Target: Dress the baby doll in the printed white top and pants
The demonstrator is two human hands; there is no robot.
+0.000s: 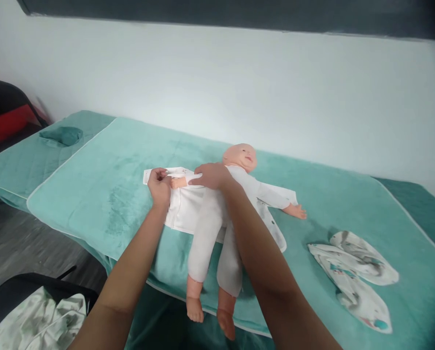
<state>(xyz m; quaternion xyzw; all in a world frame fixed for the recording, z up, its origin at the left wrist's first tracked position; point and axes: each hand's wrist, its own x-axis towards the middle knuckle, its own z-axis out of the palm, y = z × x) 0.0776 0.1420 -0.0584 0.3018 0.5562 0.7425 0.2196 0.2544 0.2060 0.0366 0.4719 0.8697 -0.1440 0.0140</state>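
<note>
A baby doll (207, 228) with a cloth body lies on its back, its head toward the wall and its feet at the near edge of the bed. Beneath it a white baby shirt (183, 206) is spread open. My left hand (159, 187) pinches the shirt's sleeve beside the doll's small hand (178, 183). Thumb and fingers of my right hand (214, 176) close around the doll's upper arm near the shoulder, partly hiding it. On the other side, the doll's arm (274, 195) stretches out over the other sleeve, its hand bare.
The bed has a green towel cover (86, 180) and a face hole (61, 136) at left. Crumpled printed baby clothes (356, 277) lie at right. More printed cloth (42, 323) rests on a black chair at lower left. Another chair (6, 116) stands far left; a white wall is behind.
</note>
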